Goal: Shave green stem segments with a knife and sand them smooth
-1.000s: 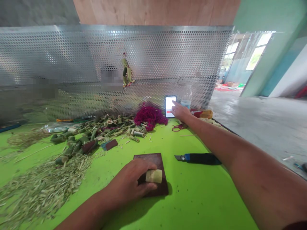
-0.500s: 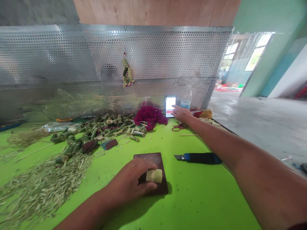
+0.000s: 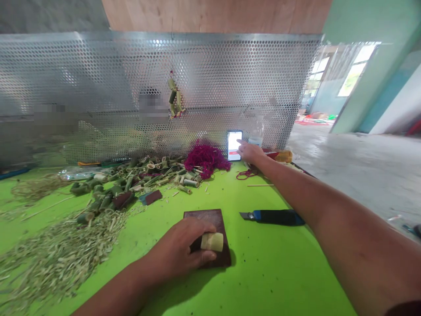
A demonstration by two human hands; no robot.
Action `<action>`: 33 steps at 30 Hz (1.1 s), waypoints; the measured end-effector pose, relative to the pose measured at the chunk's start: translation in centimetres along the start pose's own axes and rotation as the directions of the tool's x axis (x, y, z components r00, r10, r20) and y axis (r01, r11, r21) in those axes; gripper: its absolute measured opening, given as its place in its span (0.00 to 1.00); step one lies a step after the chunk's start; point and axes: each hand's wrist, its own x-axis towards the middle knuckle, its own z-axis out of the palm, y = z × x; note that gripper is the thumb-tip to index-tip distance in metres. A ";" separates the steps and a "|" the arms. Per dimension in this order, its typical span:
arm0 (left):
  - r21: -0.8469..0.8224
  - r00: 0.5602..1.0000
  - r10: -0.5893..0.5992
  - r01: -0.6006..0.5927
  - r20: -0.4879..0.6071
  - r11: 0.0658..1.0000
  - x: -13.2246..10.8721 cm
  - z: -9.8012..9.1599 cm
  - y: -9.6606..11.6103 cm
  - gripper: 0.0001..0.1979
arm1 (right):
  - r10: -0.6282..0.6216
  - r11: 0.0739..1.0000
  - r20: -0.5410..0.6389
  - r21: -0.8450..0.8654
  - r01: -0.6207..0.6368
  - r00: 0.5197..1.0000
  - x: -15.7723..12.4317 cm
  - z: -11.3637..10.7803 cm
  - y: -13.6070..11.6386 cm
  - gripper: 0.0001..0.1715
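Observation:
My left hand (image 3: 194, 243) grips a short pale bamboo piece (image 3: 213, 242) between thumb and fingers, on a dark brown square board (image 3: 224, 254). Far forward, my right hand (image 3: 249, 151) reaches to an upright phone (image 3: 232, 148) with a lit screen. Its index finger is stretched out at the screen; the other fingers look curled, and nothing shows in them. A blue and black utility knife (image 3: 276, 217) with its blade out lies to the right of the board.
Green table (image 3: 253, 281) holds bamboo shavings (image 3: 72, 254) at left, cut bamboo tubes (image 3: 105, 202), magenta yarn (image 3: 207, 159) and a plastic bottle (image 3: 255, 139) behind. Tied bamboo pieces (image 3: 176, 98) hang on a perforated metal panel (image 3: 210, 79).
My right index finger has moved slightly up on the phone screen. My left hand still holds the bamboo piece in the same place.

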 end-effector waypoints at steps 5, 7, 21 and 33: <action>-0.025 1.000 0.007 -0.007 0.002 1.000 0.0 -0.1 0.2 0.15 | 0.021 0.999 -0.032 0.040 -0.020 0.999 0.5 -0.5 0.1 0.23; -0.024 1.000 0.005 -0.005 0.005 1.000 0.0 -0.2 0.3 0.15 | 0.025 0.998 -0.029 0.060 -0.023 0.999 0.5 -0.6 0.1 0.23; 0.014 0.999 -0.027 0.027 0.022 1.000 0.0 -0.1 0.2 0.18 | -0.056 0.998 -0.052 0.019 0.057 0.997 -1.1 0.2 0.3 0.23; 0.008 1.000 -0.017 0.017 0.016 1.000 0.0 0.0 0.0 0.18 | -0.063 0.997 -0.032 0.034 0.064 0.998 -1.4 0.3 0.5 0.23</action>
